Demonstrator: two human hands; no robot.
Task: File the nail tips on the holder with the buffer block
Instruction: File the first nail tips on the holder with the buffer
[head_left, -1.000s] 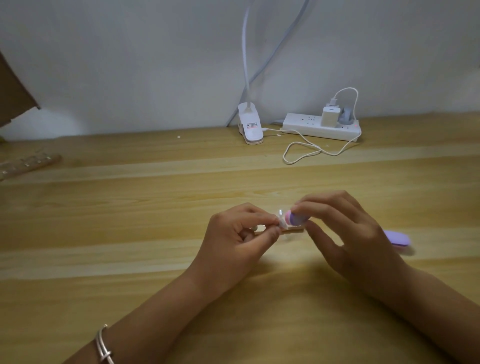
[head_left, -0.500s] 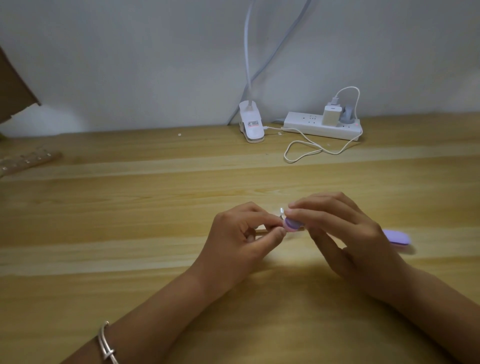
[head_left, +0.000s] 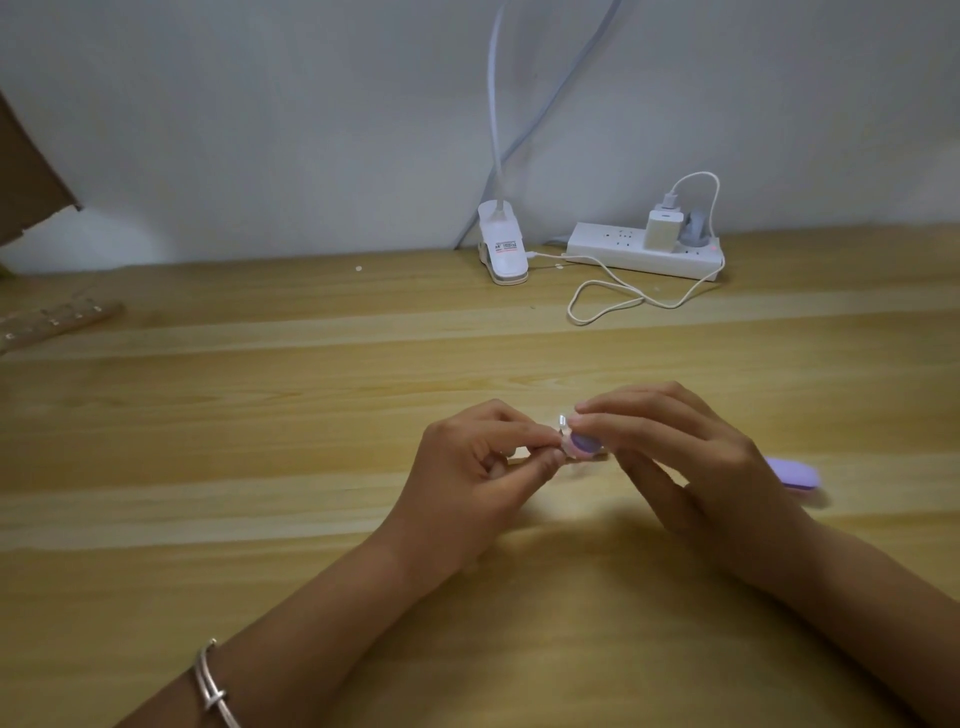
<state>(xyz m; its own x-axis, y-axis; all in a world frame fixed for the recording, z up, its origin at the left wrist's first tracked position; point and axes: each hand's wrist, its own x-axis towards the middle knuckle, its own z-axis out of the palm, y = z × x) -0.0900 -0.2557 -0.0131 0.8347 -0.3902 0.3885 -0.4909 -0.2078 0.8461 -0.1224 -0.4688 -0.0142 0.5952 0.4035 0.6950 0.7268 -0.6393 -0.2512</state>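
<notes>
Left grip (head_left: 467, 478): fingers curled, thumb and forefinger pinched, tips pointing right. Right grip (head_left: 696, 467): fingers arched over, tips pinched, almost touching left's. Left forearm (head_left: 322, 613), right forearm (head_left: 857, 597) converge from below.

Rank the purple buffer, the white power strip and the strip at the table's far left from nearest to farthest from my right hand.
1. purple buffer: gripped in the right hand.
2. white power strip: far back, right of centre.
3. strip: far left edge.

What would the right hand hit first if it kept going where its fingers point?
Its buffer is at the nail tip; going on, it would likely meet the left hand gripping the holder.
</notes>
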